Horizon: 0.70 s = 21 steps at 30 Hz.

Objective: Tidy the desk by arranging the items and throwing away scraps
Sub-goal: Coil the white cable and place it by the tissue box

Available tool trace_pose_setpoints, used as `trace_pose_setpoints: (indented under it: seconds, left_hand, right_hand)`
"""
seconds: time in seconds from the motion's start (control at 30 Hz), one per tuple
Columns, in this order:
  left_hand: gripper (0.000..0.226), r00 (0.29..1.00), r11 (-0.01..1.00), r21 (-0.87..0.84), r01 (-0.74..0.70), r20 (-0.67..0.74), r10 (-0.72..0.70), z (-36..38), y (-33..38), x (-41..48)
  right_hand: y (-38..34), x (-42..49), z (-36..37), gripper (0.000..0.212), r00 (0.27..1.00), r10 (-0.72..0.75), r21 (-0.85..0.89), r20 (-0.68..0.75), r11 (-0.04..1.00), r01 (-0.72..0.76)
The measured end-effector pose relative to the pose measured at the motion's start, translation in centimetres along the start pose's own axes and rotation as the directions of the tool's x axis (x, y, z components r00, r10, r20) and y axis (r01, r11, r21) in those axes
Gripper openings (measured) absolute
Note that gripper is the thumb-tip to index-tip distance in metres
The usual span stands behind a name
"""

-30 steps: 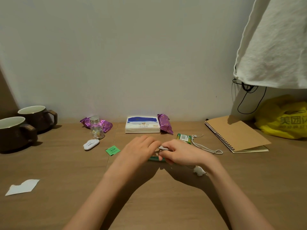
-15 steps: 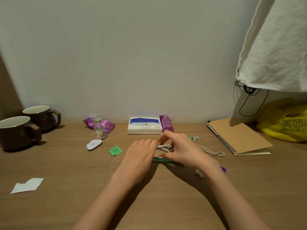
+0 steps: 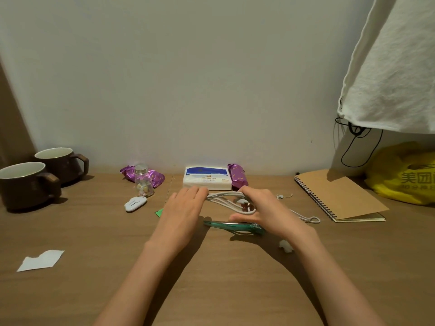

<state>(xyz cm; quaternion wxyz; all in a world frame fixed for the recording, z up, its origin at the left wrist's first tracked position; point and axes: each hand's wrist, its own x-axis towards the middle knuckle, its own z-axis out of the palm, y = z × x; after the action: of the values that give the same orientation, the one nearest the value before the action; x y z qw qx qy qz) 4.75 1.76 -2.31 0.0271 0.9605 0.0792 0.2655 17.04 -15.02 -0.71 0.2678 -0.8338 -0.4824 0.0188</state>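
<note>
**Operator:** Status of the hands?

**Inspector:** Your left hand (image 3: 183, 211) lies palm down at mid-table, fingers straight, their tips at the loops of a thin white cord (image 3: 223, 199). I cannot tell whether the loops hook over them. Your right hand (image 3: 267, 212), at 3 o'clock of the left, has thumb and fingers curled round the same loops. The two hands are apart, joined only by the strands stretched between them.

**Operator:** The rest of the cord?

**Inspector:** Its free tail lies on the wooden table (image 3: 211, 283) toward 3 o'clock and ends in a small loop near the brown spiral-bound notebook (image 3: 339, 196).

**Operator:** Items around the hands?

**Inspector:**
- A translucent teal hair clip (image 3: 233, 225) lies flat at 6 o'clock of the loops, just below your right thumb.
- A white tissue pack with a blue top (image 3: 207, 181) stands at 12 o'clock by the wall.
- A purple foil packet (image 3: 237, 177) lies against the right side of the pack.
- A small clear jar with a metal lid (image 3: 143, 184) stands at 10 o'clock.
- A white oval plastic piece (image 3: 135, 203) lies just in front of the jar.

**Operator:** Scraps?

**Inspector:**
- A green paper scrap (image 3: 160, 212) shows at your left hand's 9 o'clock edge.
- A torn white paper scrap (image 3: 41, 260) lies at 8 o'clock, well apart.
- A crumpled white scrap (image 3: 286, 245) lies at 5 o'clock, beside your right wrist.
</note>
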Motion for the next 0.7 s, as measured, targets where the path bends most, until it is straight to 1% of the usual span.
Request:
trace_pose_setpoints:
  seconds: [0.07, 0.13, 0.2, 0.23, 0.27, 0.33, 0.4, 0.43, 0.53, 0.7]
  left_hand:
    - [0.039, 1.000, 1.000, 0.030, 0.002, -0.017, -0.001, 0.0, 0.0, 0.0]
    - [0.040, 1.000, 0.997, 0.073, -0.006, -0.009, 0.006, 0.1, -0.1, 0.0]
    - [0.046, 0.998, 0.995, 0.098, -0.017, -0.063, 0.023, 0.3, -0.2, 0.1]
    - [0.046, 0.997, 0.995, 0.102, -0.016, -0.067, 0.023, 0.1, 0.0, 0.2]
    - [0.045, 0.999, 0.995, 0.098, -0.011, -0.050, 0.016, 0.0, 0.2, 0.1]
    - [0.037, 1.000, 0.999, 0.054, -0.001, -0.030, 0.002, 0.2, 0.7, 0.1]
    - [0.035, 1.000, 0.999, 0.043, -0.003, -0.021, 0.003, 0.7, 0.7, 0.1]
    - [0.034, 1.000, 0.999, 0.036, -0.006, -0.011, 0.006, 0.8, 0.8, 0.0]
    - [0.032, 0.999, 0.999, 0.012, -0.034, 0.000, 0.034, 0.9, 0.5, 0.0]
    - [0.024, 0.994, 0.996, -0.046, -0.072, 0.084, 0.076, 1.7, -0.2, -0.1]
  right_hand:
    - [-0.4, -0.1, 0.1, 0.047, 1.000, 0.003, 0.026, 0.028, 1.000, -0.004]
    - [-0.7, -0.3, 0.0, 0.055, 0.998, -0.006, 0.071, 0.060, 0.997, 0.002]
    - [-1.1, -0.4, -0.1, 0.065, 0.994, -0.004, 0.129, 0.105, 0.992, -0.010]
    - [-1.3, -0.4, -0.1, 0.065, 0.994, 0.008, 0.140, 0.113, 0.990, -0.024]
    - [-1.4, -0.4, 0.0, 0.060, 0.994, 0.025, 0.130, 0.105, 0.991, -0.038]
    - [-1.3, -0.2, 0.4, 0.043, 0.996, 0.051, 0.036, 0.067, 0.998, -0.053]
    - [-1.1, -0.1, 0.8, 0.030, 0.997, 0.043, -0.073, 0.058, 0.997, -0.039]
    - [-0.9, -0.1, 0.9, 0.025, 0.997, 0.033, -0.098, 0.063, 0.995, -0.027]
    - [-0.7, -0.1, 1.0, 0.019, 0.997, 0.003, -0.147, 0.076, 0.989, 0.008]
    - [-0.7, -0.1, 0.7, 0.013, 0.995, 0.001, -0.227, 0.105, 0.974, 0.022]
